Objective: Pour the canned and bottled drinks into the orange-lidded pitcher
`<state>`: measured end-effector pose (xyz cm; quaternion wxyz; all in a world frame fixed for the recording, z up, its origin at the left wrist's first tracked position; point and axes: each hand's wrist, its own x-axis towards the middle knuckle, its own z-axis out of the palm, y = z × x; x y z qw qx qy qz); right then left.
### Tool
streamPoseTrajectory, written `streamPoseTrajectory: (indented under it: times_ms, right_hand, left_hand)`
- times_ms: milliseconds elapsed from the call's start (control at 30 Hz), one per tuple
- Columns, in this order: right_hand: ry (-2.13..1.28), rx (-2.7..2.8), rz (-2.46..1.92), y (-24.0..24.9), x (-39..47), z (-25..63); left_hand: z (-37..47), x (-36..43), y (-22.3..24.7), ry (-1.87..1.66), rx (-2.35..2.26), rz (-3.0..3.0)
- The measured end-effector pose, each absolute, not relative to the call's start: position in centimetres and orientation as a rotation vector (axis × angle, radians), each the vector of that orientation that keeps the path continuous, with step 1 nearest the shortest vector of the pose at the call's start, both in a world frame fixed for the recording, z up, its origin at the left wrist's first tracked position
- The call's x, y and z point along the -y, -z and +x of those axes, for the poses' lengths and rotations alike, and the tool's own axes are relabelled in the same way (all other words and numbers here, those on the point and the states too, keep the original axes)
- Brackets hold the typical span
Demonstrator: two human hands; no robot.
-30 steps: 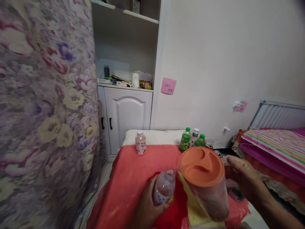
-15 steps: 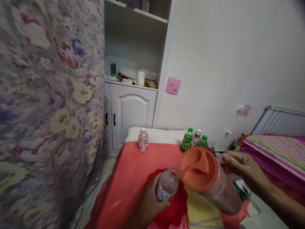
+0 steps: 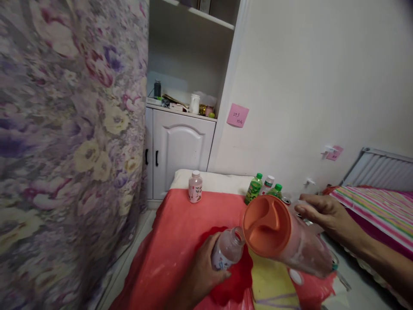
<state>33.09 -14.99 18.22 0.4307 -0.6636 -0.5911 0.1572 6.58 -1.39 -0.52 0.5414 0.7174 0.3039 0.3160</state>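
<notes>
My left hand (image 3: 203,267) is wrapped round a clear open bottle (image 3: 227,249), tilted with its mouth toward the pitcher. My right hand (image 3: 318,211) grips the handle of a clear pitcher (image 3: 306,249) with an orange lid (image 3: 267,225). The pitcher lies nearly on its side, its lid edge against or right beside the bottle's mouth. Whether liquid flows between them cannot be made out. Below the bottle is a red scalloped dish (image 3: 240,277). A capped pink bottle (image 3: 195,187) stands upright at the back of the red-covered table (image 3: 167,241).
Green-capped bottles (image 3: 254,189) and a white-capped bottle (image 3: 267,184) stand at the table's back right. A yellow cloth (image 3: 274,286) lies below the pitcher. A floral curtain (image 3: 71,150) hangs at left, and a bed (image 3: 380,211) is at right.
The pitcher has tipped further toward horizontal, with its base raised and shifted right. My right hand has risen slightly. The left hand's bottle has barely moved, and the view has shifted a little.
</notes>
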Motion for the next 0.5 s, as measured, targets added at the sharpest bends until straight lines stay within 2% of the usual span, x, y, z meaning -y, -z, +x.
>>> streamPoseTrajectory:
  times_ms: [500]
  right_hand:
    - [-0.154,1.761,-1.712,-20.0,14.0,33.1]
  left_hand:
    - [6.6,1.3,0.8,-0.780,-0.714,1.730]
